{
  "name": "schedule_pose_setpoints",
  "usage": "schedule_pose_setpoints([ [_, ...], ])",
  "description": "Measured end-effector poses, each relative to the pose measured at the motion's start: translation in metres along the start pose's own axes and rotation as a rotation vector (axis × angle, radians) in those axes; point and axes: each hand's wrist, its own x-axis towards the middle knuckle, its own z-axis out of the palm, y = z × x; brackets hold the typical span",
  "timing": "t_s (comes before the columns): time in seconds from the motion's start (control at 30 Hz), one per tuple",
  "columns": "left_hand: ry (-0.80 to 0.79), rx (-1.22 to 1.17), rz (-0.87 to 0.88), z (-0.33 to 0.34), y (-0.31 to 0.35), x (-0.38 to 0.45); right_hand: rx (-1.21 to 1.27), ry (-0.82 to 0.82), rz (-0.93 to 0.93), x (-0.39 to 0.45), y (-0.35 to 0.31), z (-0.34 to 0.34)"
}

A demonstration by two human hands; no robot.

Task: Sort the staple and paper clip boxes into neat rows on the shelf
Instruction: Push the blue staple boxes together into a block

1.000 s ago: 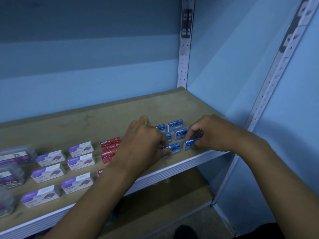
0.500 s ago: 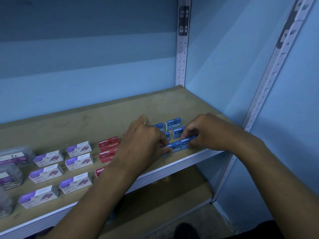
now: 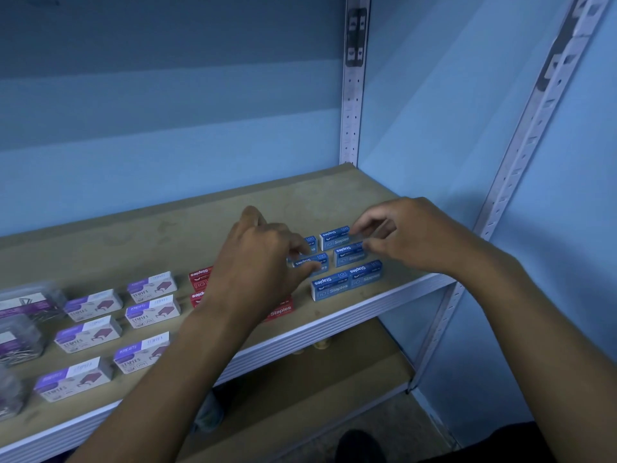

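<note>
The tan wooden shelf [image 3: 140, 228] with a white ribbed front edge carries every box, and a second wooden shelf [image 3: 300, 392] shows below it. At the far left stand clear plastic paper clip boxes [image 3: 23, 335], at least three, though blur and the frame edge prevent a sure count. Next come six white-and-purple cardboard staple boxes [image 3: 89, 333], set in two columns of three. Right of them lie red cardboard staple boxes [image 3: 199, 276]; three show in part, the rest is hidden behind the left arm. At the right end lie six small blue cardboard staple boxes [image 3: 347, 253]: two side by side at the front edge [image 3: 346, 279], touching end to end, two in the middle, two at the back.

The left hand [image 3: 263, 262] pinches the middle left blue box [image 3: 309, 264] between thumb and curled fingers. The right hand [image 3: 410, 235] has its fingers curled, their tips at the right ends of the back right blue box [image 3: 335, 236] and the middle right one.
</note>
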Motion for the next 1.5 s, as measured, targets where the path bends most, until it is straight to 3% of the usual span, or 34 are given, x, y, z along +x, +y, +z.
schedule_pose_setpoints([
  [0.57, -0.1, 0.133, -0.047, 0.01, 0.0, 0.009, -0.082, -0.098, -0.023, 0.022, 0.001, 0.024],
  [0.9, -0.027, 0.036, -0.01, 0.004, 0.009, 0.008, -0.091, -0.091, -0.074, 0.009, -0.003, 0.007],
  [1.5, -0.126, -0.066, 0.034, 0.012, 0.004, 0.001, -0.116, -0.216, -0.057, 0.001, -0.005, 0.007],
])
